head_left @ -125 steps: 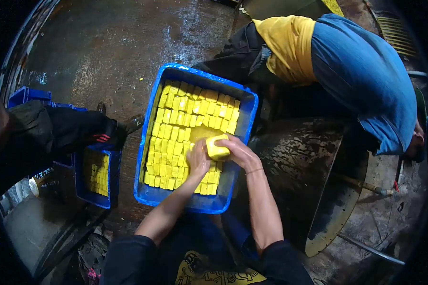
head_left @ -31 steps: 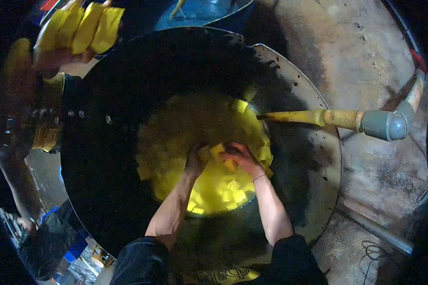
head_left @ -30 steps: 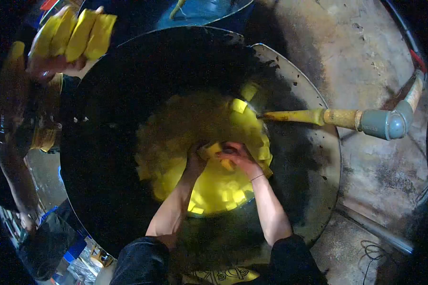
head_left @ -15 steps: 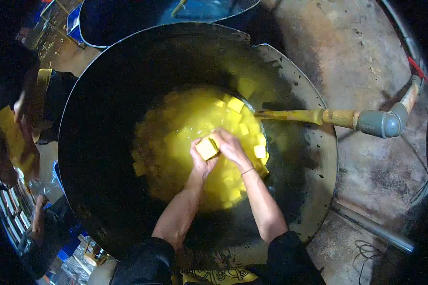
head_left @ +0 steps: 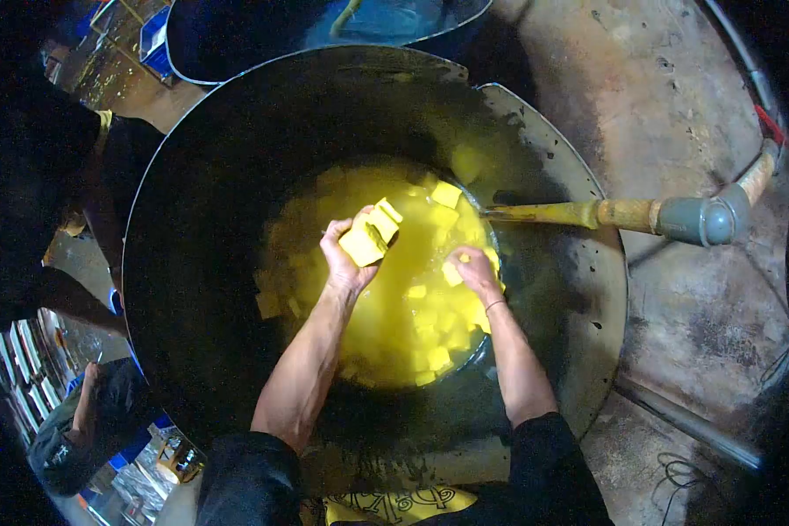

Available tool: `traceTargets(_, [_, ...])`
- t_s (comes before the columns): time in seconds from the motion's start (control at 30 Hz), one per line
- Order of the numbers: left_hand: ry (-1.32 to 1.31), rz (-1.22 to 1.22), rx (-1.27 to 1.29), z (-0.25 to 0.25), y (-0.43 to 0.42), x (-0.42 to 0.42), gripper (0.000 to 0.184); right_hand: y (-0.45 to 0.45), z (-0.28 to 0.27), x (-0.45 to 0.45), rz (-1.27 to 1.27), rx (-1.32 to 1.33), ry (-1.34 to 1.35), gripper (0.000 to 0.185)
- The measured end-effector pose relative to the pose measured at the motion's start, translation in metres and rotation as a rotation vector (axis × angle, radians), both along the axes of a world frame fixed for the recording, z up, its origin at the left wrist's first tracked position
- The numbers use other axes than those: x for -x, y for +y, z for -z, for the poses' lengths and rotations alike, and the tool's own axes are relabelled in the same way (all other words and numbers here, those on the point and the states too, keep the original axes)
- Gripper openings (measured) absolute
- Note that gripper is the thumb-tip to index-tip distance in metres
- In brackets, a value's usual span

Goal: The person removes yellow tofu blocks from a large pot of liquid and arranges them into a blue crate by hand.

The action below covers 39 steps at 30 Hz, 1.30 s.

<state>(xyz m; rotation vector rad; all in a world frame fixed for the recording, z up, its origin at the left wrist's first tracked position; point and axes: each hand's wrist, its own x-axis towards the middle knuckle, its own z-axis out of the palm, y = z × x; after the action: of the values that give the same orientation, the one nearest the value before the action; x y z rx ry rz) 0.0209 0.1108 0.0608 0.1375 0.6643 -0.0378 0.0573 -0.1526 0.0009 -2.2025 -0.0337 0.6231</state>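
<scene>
My left hand (head_left: 342, 259) is closed around a small stack of yellow tofu-like blocks (head_left: 364, 248), held above the yellow liquid (head_left: 386, 324). On the right, my right hand (head_left: 475, 270) has its fingers curled on another yellow block (head_left: 452, 273) at the liquid's surface. More loose yellow blocks (head_left: 438, 358) float or lie near the right side of the large dark round vat (head_left: 202, 289). Cloudy liquid hides part of them.
A pipe (head_left: 622, 216) with a grey elbow reaches over the vat's right rim. Behind stands a second vat (head_left: 237, 35). One person (head_left: 61, 210) is at the left, and another (head_left: 88, 421) is lower left. A metal tube (head_left: 693, 422) lies on the floor at right.
My hands have moved apart: the left up and leftward with the blocks, the right over to the right onto another block. More blocks show in the left hand.
</scene>
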Motion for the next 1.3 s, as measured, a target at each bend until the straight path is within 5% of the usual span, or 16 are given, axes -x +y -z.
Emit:
traceTargets(0.07, [-0.035, 0.036, -0.022, -0.037, -0.010, -0.013, 0.047, 0.021, -0.007, 0.015, -0.333, 0.239, -0.014, 0.033])
traceTargets(0.13, [-0.164, 0.078, -0.019, -0.068, -0.016, -0.027, 0.047, 0.028, 0.066, 0.049, -0.400, 0.227, -0.290, 0.029])
traceTargets(0.23, [-0.481, 0.201, 0.031, -0.131, -0.012, -0.046, 0.042, 0.043, 0.072, 0.064, -0.592, 0.238, -0.576, 0.027])
traceTargets(0.37, [-0.755, 0.215, 0.055, -0.236, 0.029, -0.013, 0.039, 0.010, 0.102, 0.058, -0.656, -0.011, -0.250, 0.039])
traceTargets(0.4, [-0.707, 0.120, -0.029, -0.260, 0.043, 0.009, 0.041, 0.023, 0.081, 0.054, -0.675, -0.020, -0.266, 0.039])
traceTargets(0.43, [-0.656, 0.025, -0.106, -0.274, 0.058, 0.035, 0.043, 0.035, 0.036, 0.050, -0.647, -0.132, 0.032, 0.038])
traceTargets(0.47, [-0.664, 0.006, -0.117, -0.270, 0.070, 0.062, 0.043, 0.050, -0.011, 0.048, -0.612, -0.234, 0.334, 0.038])
traceTargets(0.53, [-0.456, -0.260, -0.974, -0.242, 0.094, 0.117, 0.052, 0.085, -0.069, 0.054, -0.629, -0.243, 0.446, 0.034])
traceTargets(0.6, [-0.428, -0.444, -0.786, -0.249, 0.120, 0.168, 0.058, 0.125, -0.134, 0.064, -0.638, -0.244, 0.551, 0.030])
traceTargets(0.63, [-0.523, -0.459, -0.182, -0.263, 0.134, 0.192, 0.057, 0.148, -0.171, 0.072, -0.737, -0.227, 0.508, 0.028])
traceTargets(0.87, [-0.272, -0.654, -0.172, -0.205, 0.189, 0.294, 0.042, 0.285, -0.364, 0.200, -0.923, -0.452, 0.076, 0.032])
traceTargets(0.9, [-0.467, -0.530, -0.137, -0.165, 0.205, 0.313, 0.042, 0.304, -0.372, 0.218, -0.954, -0.429, -0.012, 0.031])
traceTargets(0.97, [-0.198, -0.522, -0.192, -0.156, 0.208, 0.325, 0.043, 0.344, -0.365, 0.252, -0.990, -0.470, -0.224, 0.031])
traceTargets(1.07, [-0.256, -0.515, -0.053, -0.155, 0.211, 0.353, 0.047, 0.390, -0.329, 0.294, -0.943, -0.274, -0.333, 0.030])
traceTargets(1.23, [-0.203, -0.550, 0.006, -0.114, 0.237, 0.404, 0.049, 0.428, -0.306, 0.350, -0.657, -0.181, 0.215, 0.024])
traceTargets(1.3, [-0.118, -0.473, -0.018, -0.103, 0.243, 0.419, 0.049, 0.443, -0.292, 0.375, -0.761, -0.326, -0.154, 0.029])
